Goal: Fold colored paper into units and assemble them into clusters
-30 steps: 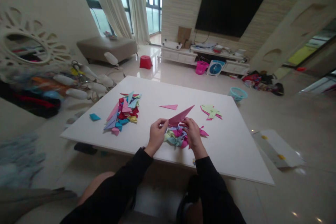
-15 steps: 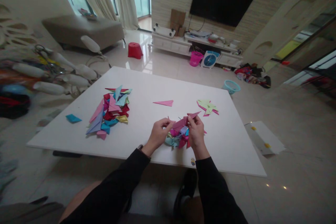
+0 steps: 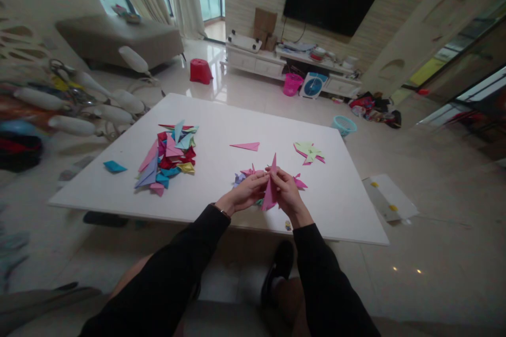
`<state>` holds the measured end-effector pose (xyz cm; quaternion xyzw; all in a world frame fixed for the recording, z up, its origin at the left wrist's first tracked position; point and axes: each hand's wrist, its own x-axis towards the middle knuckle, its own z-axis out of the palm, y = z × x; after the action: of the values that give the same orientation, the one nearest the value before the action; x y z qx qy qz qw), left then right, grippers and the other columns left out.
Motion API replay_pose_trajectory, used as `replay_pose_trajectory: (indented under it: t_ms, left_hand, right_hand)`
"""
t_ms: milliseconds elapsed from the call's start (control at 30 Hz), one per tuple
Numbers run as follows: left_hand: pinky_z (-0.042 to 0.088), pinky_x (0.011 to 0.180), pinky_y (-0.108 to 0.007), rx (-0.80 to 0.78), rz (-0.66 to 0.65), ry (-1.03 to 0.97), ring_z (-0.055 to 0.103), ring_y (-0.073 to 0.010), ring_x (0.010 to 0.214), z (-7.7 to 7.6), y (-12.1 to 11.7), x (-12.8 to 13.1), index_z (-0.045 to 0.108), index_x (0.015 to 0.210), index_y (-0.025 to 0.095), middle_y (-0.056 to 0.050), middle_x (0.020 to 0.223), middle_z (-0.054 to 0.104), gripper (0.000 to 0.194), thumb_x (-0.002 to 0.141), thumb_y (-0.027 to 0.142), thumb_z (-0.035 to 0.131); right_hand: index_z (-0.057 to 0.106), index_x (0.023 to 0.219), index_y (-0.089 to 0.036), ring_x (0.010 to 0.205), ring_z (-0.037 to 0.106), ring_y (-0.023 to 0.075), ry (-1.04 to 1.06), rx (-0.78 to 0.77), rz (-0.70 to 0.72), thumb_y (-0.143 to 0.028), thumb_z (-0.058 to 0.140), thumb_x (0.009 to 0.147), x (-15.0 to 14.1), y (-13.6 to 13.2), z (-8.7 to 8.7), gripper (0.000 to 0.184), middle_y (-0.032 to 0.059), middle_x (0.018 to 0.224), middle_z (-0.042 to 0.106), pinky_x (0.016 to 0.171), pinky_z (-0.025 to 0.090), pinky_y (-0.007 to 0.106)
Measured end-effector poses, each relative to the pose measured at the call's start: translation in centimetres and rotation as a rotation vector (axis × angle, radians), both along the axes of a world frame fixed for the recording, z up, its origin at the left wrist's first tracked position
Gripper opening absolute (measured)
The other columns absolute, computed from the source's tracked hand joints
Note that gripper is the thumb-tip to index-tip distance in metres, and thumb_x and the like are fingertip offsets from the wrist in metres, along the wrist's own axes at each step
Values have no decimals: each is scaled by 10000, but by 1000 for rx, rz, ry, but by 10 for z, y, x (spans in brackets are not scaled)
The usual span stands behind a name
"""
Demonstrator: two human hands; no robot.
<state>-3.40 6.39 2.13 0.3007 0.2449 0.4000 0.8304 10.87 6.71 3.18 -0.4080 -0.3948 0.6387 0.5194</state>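
Observation:
Between my two hands, above the front of the table, is a pink paper plane with its narrow tip pointing away from me. My left hand grips it from the left, fingers closed against its side. From the right, my right hand pinches it near the middle. Below and behind my hands lies a pile of folded paper pieces in pink, lilac and green, mostly covered by the hands. Farther back, another pink paper plane lies flat on the white table.
A large heap of coloured folded papers lies on the table's left, with a blue folded piece beside it. Green and pink folded papers rest at the right. A blue basket stands on the floor past the right edge.
The pink paper plane has turned from lying crosswise to pointing away from me. My hands have come closer together around it. The view has shifted slightly.

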Motion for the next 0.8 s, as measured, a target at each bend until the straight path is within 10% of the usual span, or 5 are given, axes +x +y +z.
replay_pose_trajectory:
  t_ms: [800]
  left_hand:
    - [549, 753, -301, 403, 336, 393, 723, -197, 805, 3, 15, -8, 651, 984, 172, -68, 851, 747, 412, 748, 458, 830]
  right_hand:
    - [725, 851, -212, 809, 640, 162, -191, 133, -262, -356, 854, 669, -6, 10, -1, 265, 3, 820, 711, 775, 503, 299]
